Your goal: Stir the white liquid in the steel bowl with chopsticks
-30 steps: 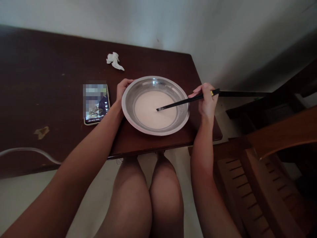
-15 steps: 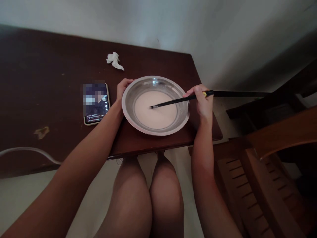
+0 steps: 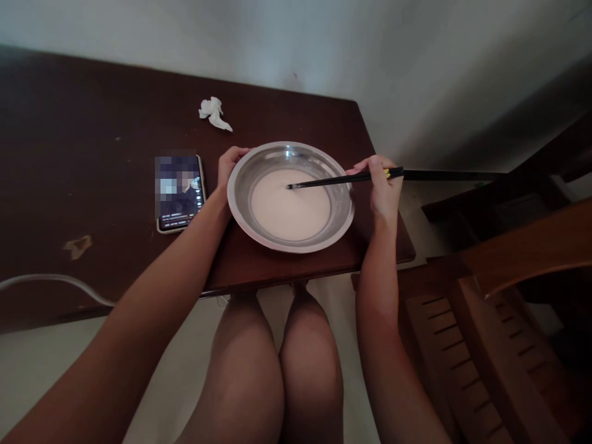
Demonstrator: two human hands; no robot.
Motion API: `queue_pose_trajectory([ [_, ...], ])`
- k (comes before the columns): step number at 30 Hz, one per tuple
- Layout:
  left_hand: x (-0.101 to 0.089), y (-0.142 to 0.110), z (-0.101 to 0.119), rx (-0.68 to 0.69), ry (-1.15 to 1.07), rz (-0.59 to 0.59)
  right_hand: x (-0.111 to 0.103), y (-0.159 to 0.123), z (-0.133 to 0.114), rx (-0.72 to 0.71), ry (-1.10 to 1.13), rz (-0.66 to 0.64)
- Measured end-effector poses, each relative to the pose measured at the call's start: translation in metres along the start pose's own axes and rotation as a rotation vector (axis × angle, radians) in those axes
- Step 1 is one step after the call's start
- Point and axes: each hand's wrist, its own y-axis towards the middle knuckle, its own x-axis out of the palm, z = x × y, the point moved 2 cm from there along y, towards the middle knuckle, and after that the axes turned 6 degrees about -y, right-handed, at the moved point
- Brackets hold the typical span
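Observation:
A wide metal bowl (image 3: 240, 214) rests near the front edge of the dark wooden table. Inside it is a pale, creamy liquid (image 3: 291, 216). My left hand (image 3: 227, 166) grips the bowl's left rim, its fingers partly hidden behind the metal. Black chopsticks (image 3: 333, 180) with gold bands are held in my right hand (image 3: 383, 185), to the right of the bowl. Their tips reach into the liquid near its middle and far side. The chopsticks lie close together, so I cannot tell them apart along most of their length.
A phone (image 3: 180, 194) with a lit screen lies left of the bowl. Crumpled tissue (image 3: 214, 114) sits farther back on the table (image 3: 106, 117). A white cable (image 3: 60, 279) crosses the front left. At the right stands a slatted wooden chair (image 3: 456, 333); a wall (image 3: 287, 43) borders the table's back.
The chopstick tips have moved slightly away from me and to the right in the liquid. My right hand has shifted a little right; my left hand and the bowl stay put.

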Motion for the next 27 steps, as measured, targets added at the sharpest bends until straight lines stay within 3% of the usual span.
queue_pose_trajectory([
  [3, 0.0024, -0.0023, 0.0008, -0.012, 0.001, 0.004, -0.0027, 0.0002, 0.0016, -0.005, 0.018, 0.077],
  [9, 0.0054, -0.0048, 0.0019, -0.013, -0.007, 0.035, 0.0032, -0.0017, -0.0029, 0.022, -0.017, -0.06],
  [14, 0.0076, -0.0071, 0.0036, -0.025, -0.009, 0.021, -0.0021, 0.0021, 0.002, 0.025, 0.014, 0.093],
  [21, 0.0051, -0.0049, 0.0017, -0.023, -0.021, 0.043, 0.0024, -0.0013, -0.0022, 0.002, -0.064, -0.079],
  [27, 0.0058, -0.0048, 0.0022, -0.021, -0.011, 0.023, -0.0026, 0.0023, 0.0042, 0.003, -0.036, 0.11],
])
